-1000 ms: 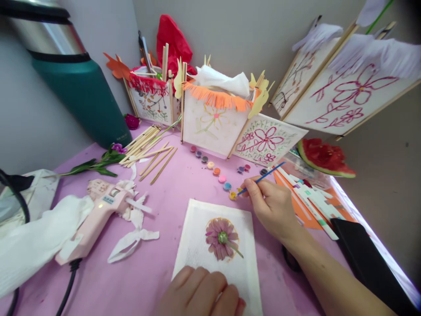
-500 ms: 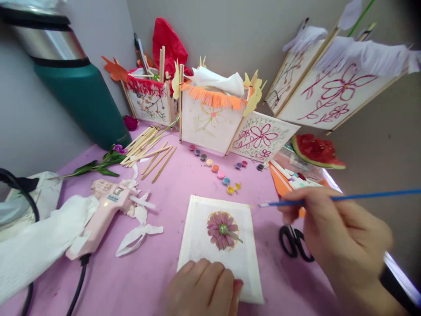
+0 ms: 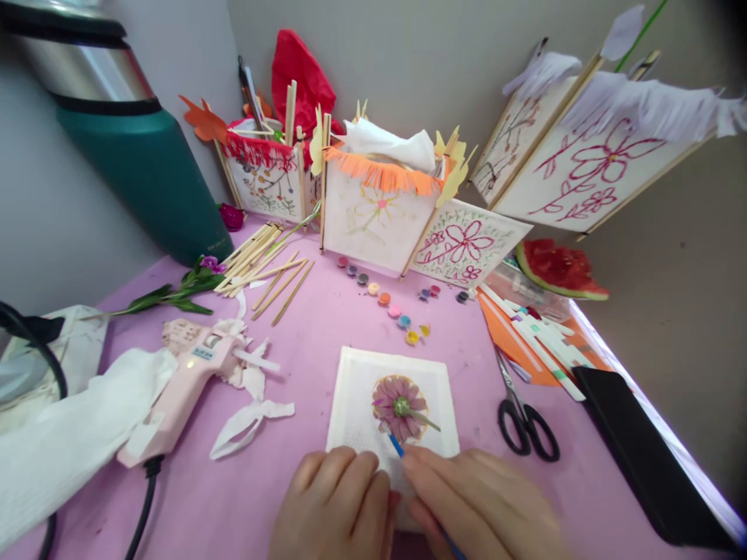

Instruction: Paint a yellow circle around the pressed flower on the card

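Note:
A thin blue paintbrush (image 3: 396, 444) is pinched in my right hand (image 3: 482, 498), its tip near the lower left edge of a flower. The flower (image 3: 398, 407), mauve with a green centre and short stem, lies face down on a square white fabric panel (image 3: 353, 389). A yellow-orange painted line rings its petals. My left hand (image 3: 341, 502) is curled over the panel's lower left part, holding it against the table; its fingertips are partly hidden. Both hands are side by side, close together. Small paint pots (image 3: 395, 311) stand in a row beyond the panel.
Black scissors (image 3: 528, 424) and a dark phone-like slab (image 3: 647, 459) lie to the right. At left are a pink glue gun (image 3: 187, 389), white scraps, wooden sticks (image 3: 250, 260) and a green bottle (image 3: 145, 179). Decorated boxes (image 3: 379, 218) stand behind; a watermelon slice (image 3: 560, 268) is at right.
My right hand has swung left and down with the paintbrush, from beside the panel onto it at the flower's edge. The slab at right and the whole scissors are now uncovered.

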The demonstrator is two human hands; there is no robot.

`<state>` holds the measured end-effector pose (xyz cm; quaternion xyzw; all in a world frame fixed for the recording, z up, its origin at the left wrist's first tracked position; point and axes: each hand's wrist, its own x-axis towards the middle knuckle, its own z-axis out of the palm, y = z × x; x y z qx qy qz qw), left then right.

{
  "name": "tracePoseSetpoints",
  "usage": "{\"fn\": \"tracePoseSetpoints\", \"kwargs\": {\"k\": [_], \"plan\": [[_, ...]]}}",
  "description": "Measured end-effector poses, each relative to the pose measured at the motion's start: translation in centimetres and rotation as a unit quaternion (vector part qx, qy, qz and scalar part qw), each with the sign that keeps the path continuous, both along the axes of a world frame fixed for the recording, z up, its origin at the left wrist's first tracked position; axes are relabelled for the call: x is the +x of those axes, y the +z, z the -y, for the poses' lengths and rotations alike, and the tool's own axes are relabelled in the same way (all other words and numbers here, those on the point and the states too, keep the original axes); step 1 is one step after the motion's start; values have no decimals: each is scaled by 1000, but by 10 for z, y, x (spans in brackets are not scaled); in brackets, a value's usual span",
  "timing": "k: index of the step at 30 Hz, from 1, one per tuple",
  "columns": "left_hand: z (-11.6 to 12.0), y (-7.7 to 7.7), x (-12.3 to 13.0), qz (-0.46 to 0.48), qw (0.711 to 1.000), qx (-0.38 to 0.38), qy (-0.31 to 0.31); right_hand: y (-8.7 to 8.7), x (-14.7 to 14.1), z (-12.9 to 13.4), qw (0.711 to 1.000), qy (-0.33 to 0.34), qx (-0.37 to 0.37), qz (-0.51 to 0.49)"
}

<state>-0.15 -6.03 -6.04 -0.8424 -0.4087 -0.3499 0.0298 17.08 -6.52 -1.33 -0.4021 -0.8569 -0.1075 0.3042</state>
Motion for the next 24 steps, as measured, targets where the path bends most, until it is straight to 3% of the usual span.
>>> {"fn": "tracePoseSetpoints", "kwargs": {"k": [9,24], "plan": [[-1,-2,0,3,1000,1,-2,-22,-1,-16,999,23,35,22],[0,-5,1,5,1000,0,1,-24,-5,-18,999,28,27,3]]}}
